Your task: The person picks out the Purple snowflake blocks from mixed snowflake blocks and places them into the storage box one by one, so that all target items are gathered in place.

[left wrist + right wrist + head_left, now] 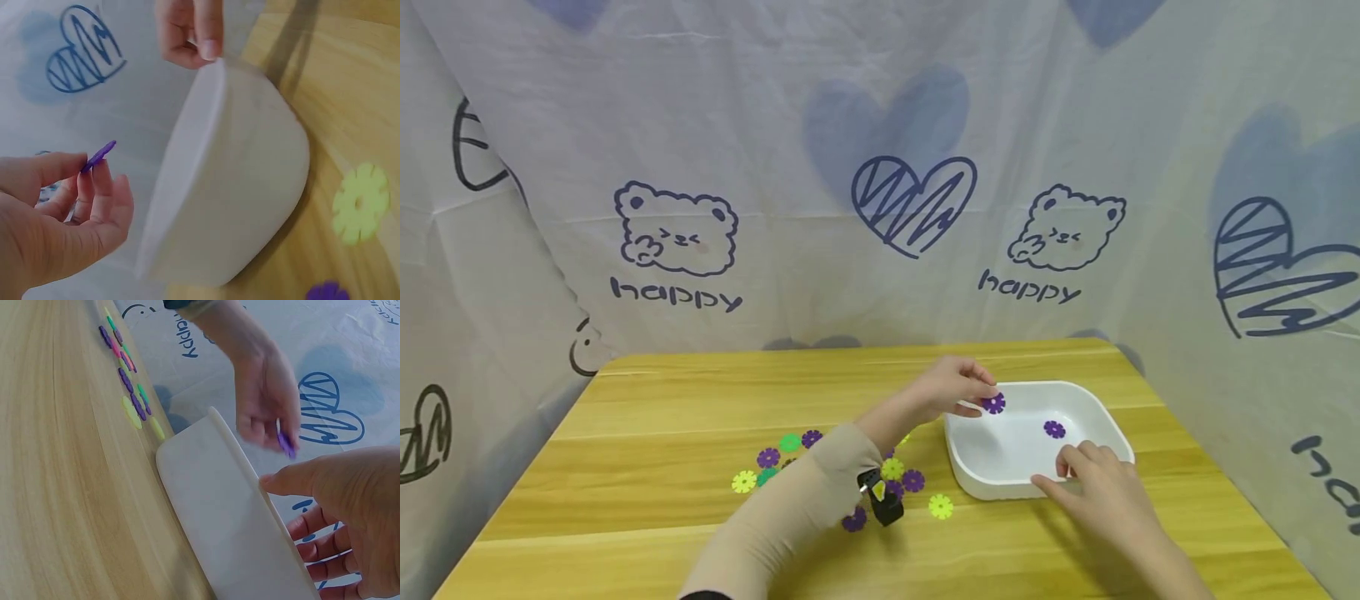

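My left hand (951, 387) pinches a purple notched plastic disc (994, 403) between thumb and fingers, above the left side of a white tub (973, 483). In the left wrist view that disc (99, 156) is seen nearly edge-on, apart from the tub's rim. A second purple disc (1054, 429) lies inside the tub. My right hand (1105, 492) holds the tub's near right rim, its thumb on the rim and its fingers over the inner side. The right wrist view shows that thumb at the rim, with the left hand (265, 394) beyond.
Several yellow, green and purple discs lie on the wooden table (662, 433) left of the tub, partly hidden under my left forearm. One yellow disc (941, 506) lies nearest the tub. A patterned white cloth (790, 250) hangs behind and at the sides.
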### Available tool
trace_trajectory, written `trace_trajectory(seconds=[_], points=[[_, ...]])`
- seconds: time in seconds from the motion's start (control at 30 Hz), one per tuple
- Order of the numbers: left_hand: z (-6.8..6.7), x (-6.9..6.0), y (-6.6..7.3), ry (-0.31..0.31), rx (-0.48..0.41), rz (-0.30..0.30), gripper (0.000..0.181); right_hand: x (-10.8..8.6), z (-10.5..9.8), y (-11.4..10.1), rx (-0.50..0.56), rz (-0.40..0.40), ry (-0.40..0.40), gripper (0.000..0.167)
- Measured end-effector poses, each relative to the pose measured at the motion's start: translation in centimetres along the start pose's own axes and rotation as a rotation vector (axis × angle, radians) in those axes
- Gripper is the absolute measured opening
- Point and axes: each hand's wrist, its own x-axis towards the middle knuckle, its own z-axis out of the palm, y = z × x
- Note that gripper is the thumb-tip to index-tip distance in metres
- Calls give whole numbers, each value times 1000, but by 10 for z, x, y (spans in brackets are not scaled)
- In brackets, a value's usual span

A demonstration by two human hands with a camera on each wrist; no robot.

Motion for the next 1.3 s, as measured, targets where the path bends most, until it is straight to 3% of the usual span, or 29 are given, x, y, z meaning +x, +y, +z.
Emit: trace_trajectory(seconds=[0.17, 0.3, 0.6, 0.83, 1.0, 1.1, 1.17, 1.3], points=[[22, 20, -6, 61, -129, -45, 23, 0, -2, 0, -5, 5, -10, 37], [36, 33, -11, 122, -134, -60, 24, 0, -3, -1, -5, 7, -14, 37], [68, 49, -19, 258, 5, -70, 19, 0, -4, -1, -7, -3, 0, 35], [77, 55, -29, 347, 182, -98, 23, 2, -3, -2, -11, -8, -1, 35], [75, 51, -28, 323, 296, -96, 27, 2, -3, -2, -12, -4, -3, 34], [70, 45, -25, 278, 302, -78, 28, 2, -4, -2, -11, 4, -8, 34], [64, 39, -24, 235, 271, -60, 27, 1, -3, -2, -7, 6, -10, 34], [47, 25, -23, 144, 121, -9, 23, 0, -2, -2, -3, 10, -22, 35]])
